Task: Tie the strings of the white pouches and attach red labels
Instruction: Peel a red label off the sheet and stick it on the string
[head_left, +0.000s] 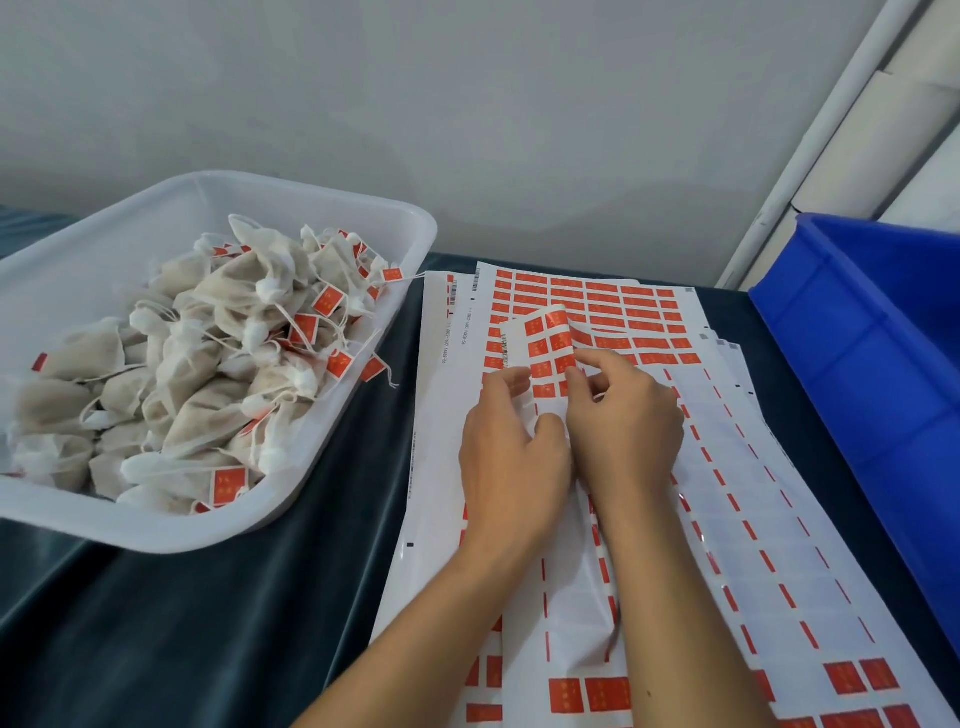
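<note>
A small piece of label sheet (545, 353), printed with red labels, is held up above the larger label sheets (597, 322) that are spread over the dark cloth of the counter (182, 623). It is gripped by the left hand (511, 457), whose fingers are curled around its lower left edge with the thumb pressed against its white lower part. The right hand (623, 426) is placed just beside the left, and its fingers (582, 364) are pinched on the red label at the right edge of the small piece, whose top corner is curled upward. The sheets nearest the person are mostly stripped, with only thin red strips and a few whole red labels (592, 693) left along the near edge; the far sheet is seen filled with rows of red labels. To the left, a translucent white tray (332, 415) is set on the counter and is heaped with white pouches (208, 364), many with tied strings and red labels attached. A blue bin (872, 338) is seen at the right edge of the counter, against a pale wall (467, 104).
</note>
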